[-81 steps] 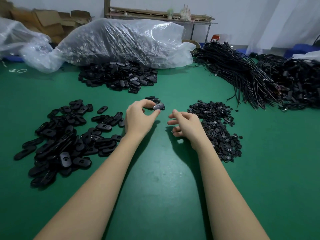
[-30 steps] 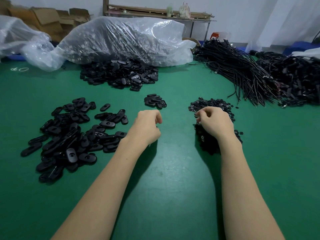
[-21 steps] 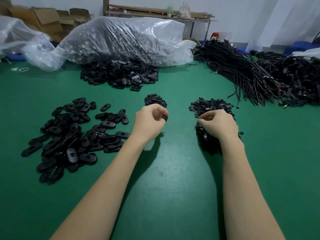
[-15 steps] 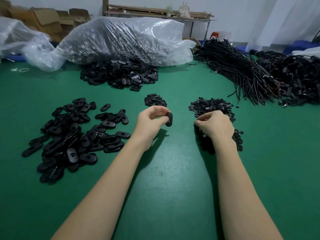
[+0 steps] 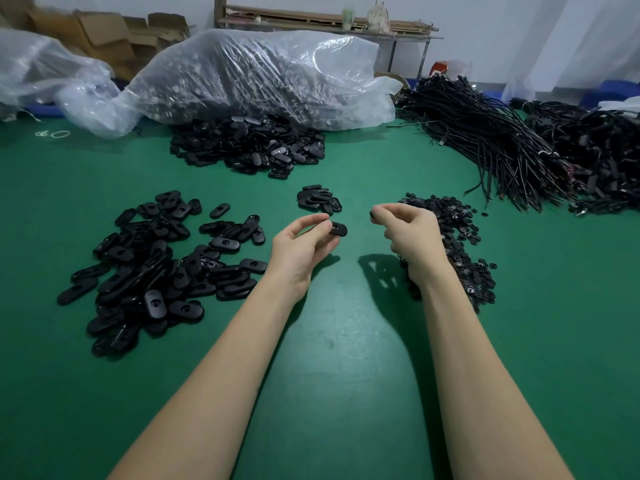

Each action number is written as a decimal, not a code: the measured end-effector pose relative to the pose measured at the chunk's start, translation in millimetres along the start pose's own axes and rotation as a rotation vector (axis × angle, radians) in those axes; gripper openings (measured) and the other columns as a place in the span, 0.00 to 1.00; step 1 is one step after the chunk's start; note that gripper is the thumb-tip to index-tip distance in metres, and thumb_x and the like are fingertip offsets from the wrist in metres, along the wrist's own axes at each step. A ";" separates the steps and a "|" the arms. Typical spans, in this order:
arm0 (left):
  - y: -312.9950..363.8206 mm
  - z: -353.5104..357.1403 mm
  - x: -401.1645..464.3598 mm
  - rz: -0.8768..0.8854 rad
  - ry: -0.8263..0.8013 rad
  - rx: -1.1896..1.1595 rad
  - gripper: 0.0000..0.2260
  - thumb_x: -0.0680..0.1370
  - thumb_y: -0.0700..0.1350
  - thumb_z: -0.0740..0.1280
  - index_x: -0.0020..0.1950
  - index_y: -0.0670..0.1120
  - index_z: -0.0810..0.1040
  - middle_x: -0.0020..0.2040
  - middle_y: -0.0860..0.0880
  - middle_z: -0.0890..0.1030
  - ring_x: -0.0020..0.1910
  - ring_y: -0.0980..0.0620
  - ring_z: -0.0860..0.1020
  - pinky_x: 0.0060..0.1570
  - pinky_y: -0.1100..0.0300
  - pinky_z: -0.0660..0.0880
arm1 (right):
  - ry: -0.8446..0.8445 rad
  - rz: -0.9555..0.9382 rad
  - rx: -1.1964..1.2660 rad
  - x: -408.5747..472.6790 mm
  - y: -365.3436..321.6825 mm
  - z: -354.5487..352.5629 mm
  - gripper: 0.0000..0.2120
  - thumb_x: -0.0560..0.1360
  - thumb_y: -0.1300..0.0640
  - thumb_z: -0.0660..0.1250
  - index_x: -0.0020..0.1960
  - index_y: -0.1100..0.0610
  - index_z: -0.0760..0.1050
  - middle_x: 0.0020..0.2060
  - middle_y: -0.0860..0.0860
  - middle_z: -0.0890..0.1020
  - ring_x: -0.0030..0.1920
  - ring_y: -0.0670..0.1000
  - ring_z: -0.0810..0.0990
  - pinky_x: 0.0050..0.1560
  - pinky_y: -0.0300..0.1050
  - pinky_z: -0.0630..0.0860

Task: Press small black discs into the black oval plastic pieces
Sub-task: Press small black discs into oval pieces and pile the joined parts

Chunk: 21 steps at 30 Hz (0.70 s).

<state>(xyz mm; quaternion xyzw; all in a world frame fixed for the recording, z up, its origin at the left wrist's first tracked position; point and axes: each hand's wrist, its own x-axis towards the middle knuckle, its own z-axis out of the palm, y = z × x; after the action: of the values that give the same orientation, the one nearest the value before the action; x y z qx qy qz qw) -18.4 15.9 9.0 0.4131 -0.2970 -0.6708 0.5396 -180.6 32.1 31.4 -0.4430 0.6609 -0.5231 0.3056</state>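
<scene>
Change since the earlier frames: the right hand [image 5: 412,237] has been lifted off the heap of discs [image 5: 457,244] and brought toward the middle of the table [image 5: 346,341], a small disc [image 5: 372,214] now pinched between thumb and fingertip. The left hand [image 5: 301,244] has been raised clear of the surface, and the oval piece [image 5: 338,229] held at its fingertips has been turned toward the right hand. Disc and oval piece are near each other but still apart; the pressing step is judged not yet done, and is taken to be the next one due.

Items, largest first:

1. Table, green-topped. Carries all that follows.
2. Clear plastic bag [image 5: 263,74], filled, along the far edge at left and centre.
3. Bundled black cords [image 5: 485,140], toward the far right corner.
4. Large heap of oval pieces [image 5: 249,147], lying against the front of the bag.
5. Spread of oval pieces [image 5: 156,265], toward the left edge; holes are visible in several. Taken to be the supply for the left hand.
6. Heap of discs, right of centre, partly hidden behind the right hand and forearm.
7. Small stack of oval pieces [image 5: 318,199], at mid-table just beyond the hands. Possibly the finished lot; fitted discs cannot be made out.
8. Oval piece, grasped at one end by the left thumb and fingertips, held above the surface.
9. Disc, pinched by the right hand, above the surface, just right of the oval piece.
</scene>
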 end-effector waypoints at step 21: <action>-1.1 -11.8 0.0 0.112 -0.050 0.152 0.06 0.78 0.34 0.71 0.51 0.44 0.79 0.48 0.41 0.86 0.50 0.48 0.86 0.49 0.62 0.81 | -0.208 0.159 0.130 -14.9 -9.6 28.3 0.02 0.73 0.53 0.78 0.41 0.48 0.87 0.34 0.43 0.82 0.36 0.46 0.74 0.29 0.34 0.68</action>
<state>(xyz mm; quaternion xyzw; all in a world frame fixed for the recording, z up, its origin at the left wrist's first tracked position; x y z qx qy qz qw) -8.6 16.8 2.4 0.4184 -0.3830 -0.6253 0.5359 -147.2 33.1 32.2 -0.4204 0.6234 -0.4903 0.4407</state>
